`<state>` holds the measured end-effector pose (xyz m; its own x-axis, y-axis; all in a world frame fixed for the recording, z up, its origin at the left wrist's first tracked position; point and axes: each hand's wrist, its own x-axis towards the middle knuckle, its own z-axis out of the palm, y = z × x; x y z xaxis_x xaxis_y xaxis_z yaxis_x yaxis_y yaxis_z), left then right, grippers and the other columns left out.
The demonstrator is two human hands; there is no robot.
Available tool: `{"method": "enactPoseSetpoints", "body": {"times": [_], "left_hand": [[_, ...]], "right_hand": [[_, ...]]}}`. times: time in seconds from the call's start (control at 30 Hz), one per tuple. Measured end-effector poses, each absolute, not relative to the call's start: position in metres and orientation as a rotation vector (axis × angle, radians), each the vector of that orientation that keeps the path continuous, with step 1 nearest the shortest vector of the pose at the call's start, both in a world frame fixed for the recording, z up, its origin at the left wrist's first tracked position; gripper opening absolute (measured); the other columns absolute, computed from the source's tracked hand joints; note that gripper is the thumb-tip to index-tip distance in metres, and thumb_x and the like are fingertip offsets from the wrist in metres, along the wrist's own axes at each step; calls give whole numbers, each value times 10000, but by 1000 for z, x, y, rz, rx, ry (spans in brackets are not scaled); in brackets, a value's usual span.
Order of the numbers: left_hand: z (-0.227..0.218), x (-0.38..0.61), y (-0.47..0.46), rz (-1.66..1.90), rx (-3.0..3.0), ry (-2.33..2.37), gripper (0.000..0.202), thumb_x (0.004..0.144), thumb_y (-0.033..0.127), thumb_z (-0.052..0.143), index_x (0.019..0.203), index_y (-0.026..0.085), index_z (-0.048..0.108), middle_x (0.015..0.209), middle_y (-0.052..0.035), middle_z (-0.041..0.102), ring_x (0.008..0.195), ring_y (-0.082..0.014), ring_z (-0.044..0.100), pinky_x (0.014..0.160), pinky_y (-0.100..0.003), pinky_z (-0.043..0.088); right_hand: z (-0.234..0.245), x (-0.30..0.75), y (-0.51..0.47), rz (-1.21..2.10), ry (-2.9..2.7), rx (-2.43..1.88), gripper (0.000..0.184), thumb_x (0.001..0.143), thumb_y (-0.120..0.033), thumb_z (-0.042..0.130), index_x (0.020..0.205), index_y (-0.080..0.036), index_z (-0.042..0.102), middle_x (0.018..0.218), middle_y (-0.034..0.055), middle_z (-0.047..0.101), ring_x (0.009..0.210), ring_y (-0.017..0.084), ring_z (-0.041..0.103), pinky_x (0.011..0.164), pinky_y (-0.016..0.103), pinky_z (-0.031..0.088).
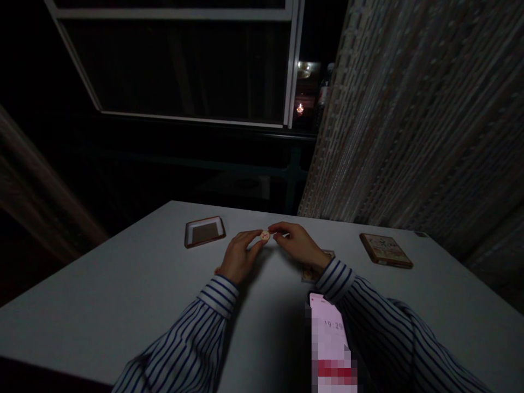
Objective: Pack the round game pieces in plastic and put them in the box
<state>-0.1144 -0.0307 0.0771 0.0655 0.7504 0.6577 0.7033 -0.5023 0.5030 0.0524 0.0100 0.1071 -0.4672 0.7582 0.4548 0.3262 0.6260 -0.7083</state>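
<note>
I note the left hand (237, 255) pinching the disc (265, 236) over the bench (123, 295), the right hand (301, 243) beside it, its grip unclear to me; light, steady pressure is advisable.

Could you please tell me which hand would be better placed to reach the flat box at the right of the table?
Probably the right hand: it is nearer the flat box, while the left hand is farther off and seems to pinch the small disc.
</note>
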Motion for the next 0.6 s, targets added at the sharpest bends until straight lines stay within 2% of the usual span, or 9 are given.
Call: {"method": "enactPoseSetpoints", "body": {"times": [0.37, 0.6], "left_hand": [[77, -90, -30, 1426, 2266, 1530, 286, 815, 348, 510, 1021, 173, 603, 995, -70, 654, 950, -194, 582, 854, -353, 448], [74, -77, -31, 1383, 2312, 1518, 267, 815, 338, 513, 1014, 183, 603, 987, -67, 656, 937, -199, 584, 849, -371, 447]], "right_hand": [[103, 71, 8, 752, -1935, -900, 222, 762, -220, 540, 951, -153, 635, 920, 52, 666, 843, 144, 605, 723, 265, 463], [97, 80, 9, 794, -1896, -956, 261, 736, -334, 594, 914, -150, 640, 812, 38, 664, 757, 137, 602, 677, 255, 452]]}}
